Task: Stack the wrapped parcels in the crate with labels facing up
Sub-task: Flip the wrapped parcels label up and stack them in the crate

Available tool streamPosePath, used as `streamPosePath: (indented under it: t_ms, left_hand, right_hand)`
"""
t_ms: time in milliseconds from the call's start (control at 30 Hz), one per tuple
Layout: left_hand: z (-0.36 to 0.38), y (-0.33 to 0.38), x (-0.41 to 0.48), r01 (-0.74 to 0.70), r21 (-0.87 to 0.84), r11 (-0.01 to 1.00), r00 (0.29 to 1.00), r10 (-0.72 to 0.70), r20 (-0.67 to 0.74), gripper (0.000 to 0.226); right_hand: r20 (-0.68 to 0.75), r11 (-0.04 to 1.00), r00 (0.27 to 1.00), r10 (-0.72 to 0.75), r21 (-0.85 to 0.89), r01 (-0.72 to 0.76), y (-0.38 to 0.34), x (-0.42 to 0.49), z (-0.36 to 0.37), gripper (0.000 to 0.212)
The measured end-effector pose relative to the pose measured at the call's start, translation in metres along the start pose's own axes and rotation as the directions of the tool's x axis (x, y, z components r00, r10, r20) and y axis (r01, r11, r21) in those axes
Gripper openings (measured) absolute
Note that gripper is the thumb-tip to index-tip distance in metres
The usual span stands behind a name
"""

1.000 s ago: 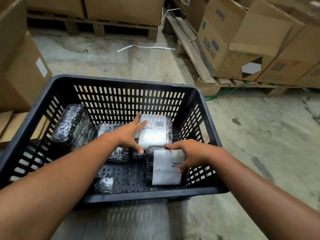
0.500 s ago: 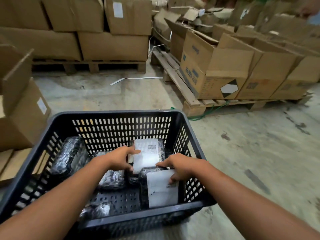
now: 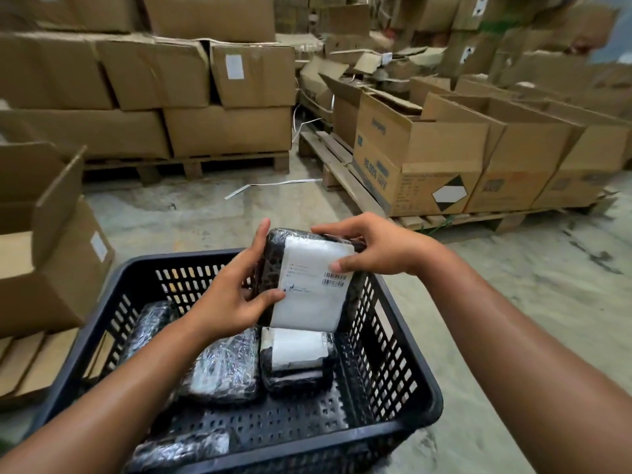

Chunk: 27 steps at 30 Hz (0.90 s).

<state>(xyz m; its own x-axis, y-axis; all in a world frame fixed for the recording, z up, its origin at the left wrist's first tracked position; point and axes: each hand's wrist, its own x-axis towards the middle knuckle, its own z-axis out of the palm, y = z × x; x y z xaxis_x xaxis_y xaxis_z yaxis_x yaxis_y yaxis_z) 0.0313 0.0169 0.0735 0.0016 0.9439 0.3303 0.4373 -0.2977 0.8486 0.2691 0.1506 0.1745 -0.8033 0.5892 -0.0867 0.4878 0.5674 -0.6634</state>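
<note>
A black-wrapped parcel with a white label [image 3: 313, 285] is held upright above the far right corner of the dark slotted crate [image 3: 413, 395], label facing me. My left hand [image 3: 236, 292] grips its left edge and my right hand [image 3: 372, 248] grips its top right corner. Below it in the crate lies a second labelled parcel [image 3: 295, 357], label up. Beside that one rests a parcel in shiny wrap [image 3: 225, 371]. Another wrapped parcel [image 3: 150, 326] leans on the left wall, and one lies at the near edge [image 3: 181, 449].
Cardboard boxes on wooden pallets [image 3: 222, 162] stand behind the crate and along the right [image 3: 420, 159]. An open box [image 3: 44, 241] sits close on the left. Bare concrete floor [image 3: 530, 302] lies to the right of the crate.
Both hands have lifted one labelled parcel out of the crate and raised it upright. The camera has tilted up, so more boxes show.
</note>
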Motion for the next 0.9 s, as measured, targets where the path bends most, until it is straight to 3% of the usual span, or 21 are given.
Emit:
streamPosePath:
  t_ms: [100, 167, 300, 433, 533, 633, 733, 900]
  left_hand:
    - [-0.001, -0.006, -0.002, -0.003, -0.084, 0.996, 0.999, -0.001, -0.051, 0.096]
    - [-0.002, -0.013, -0.005, 0.013, -0.176, 0.984, 0.997, -0.027, -0.075, 0.091]
    - [-0.009, -0.022, -0.005, 0.061, -0.321, 0.945, 0.981, -0.116, -0.155, 0.081]
    - [-0.008, -0.028, -0.004, 0.178, -0.325, 0.929, 0.960, -0.236, -0.149, 0.085]
    - [0.000, -0.033, -0.003, 0.309, -0.047, 0.950, 0.948, -0.311, -0.063, 0.112]
    - [0.012, -0.044, -0.003, 0.399, 0.262, 0.879, 0.888, -0.442, 0.130, 0.151]
    - [0.023, -0.057, -0.004, 0.421, 0.335, 0.843, 0.838, -0.503, 0.212, 0.163]
    - [0.032, -0.077, -0.004, 0.427, 0.309, 0.850, 0.848, -0.495, 0.191, 0.159]
  right_hand:
    - [-0.229, 0.992, 0.973, -0.012, 0.121, 0.041, 0.004, 0.003, 0.020, 0.069]
    - [-0.342, 0.991, 0.940, -0.007, 0.126, 0.054, 0.012, 0.002, 0.035, 0.086]
    - [-0.209, 0.996, 0.978, -0.025, 0.084, 0.043, 0.029, -0.002, 0.066, 0.141]
    - [-0.103, 0.999, 0.994, 0.036, 0.006, -0.035, 0.040, 0.005, 0.094, 0.158]
    - [-0.074, 0.992, 0.990, 0.117, -0.033, -0.119, 0.050, 0.012, 0.100, 0.161]
    - [-0.016, 0.981, 0.982, 0.190, -0.043, -0.190, 0.063, 0.015, 0.110, 0.162]
    - [0.033, 0.966, 0.967, 0.253, -0.056, -0.251, 0.076, 0.015, 0.123, 0.162]
    - [0.063, 0.957, 0.955, 0.289, -0.057, -0.285, 0.091, 0.024, 0.129, 0.161]
